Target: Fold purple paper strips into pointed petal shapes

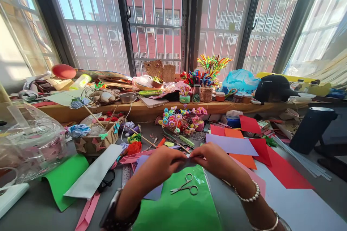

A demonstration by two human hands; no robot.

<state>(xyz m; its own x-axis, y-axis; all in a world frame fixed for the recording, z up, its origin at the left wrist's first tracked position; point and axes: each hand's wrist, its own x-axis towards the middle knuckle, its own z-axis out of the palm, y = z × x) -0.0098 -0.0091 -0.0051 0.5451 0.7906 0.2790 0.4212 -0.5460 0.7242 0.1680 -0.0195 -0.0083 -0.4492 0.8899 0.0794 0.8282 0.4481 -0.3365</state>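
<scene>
Both of my hands meet over the green sheet (176,209) in its clear sleeve. My left hand (169,158) pinches one side of a small piece of purplish paper (187,162). On its other side, my right hand (204,154) pinches it too, and much of the paper is hidden behind my fingers. Just below them, a small pair of metal scissors (187,187) lies on the green sheet with its blades slightly apart. A lavender paper piece (154,192) rests beside my left forearm.
At right lie red paper (287,169), a lavender strip (230,144) and orange sheets. A basket (94,142) with paper flowers stands at left, near a white folded strip (94,169) and black-handled scissors (107,180). A dark cylinder (311,130) stands far right. Craft flowers (179,119) sit behind my hands.
</scene>
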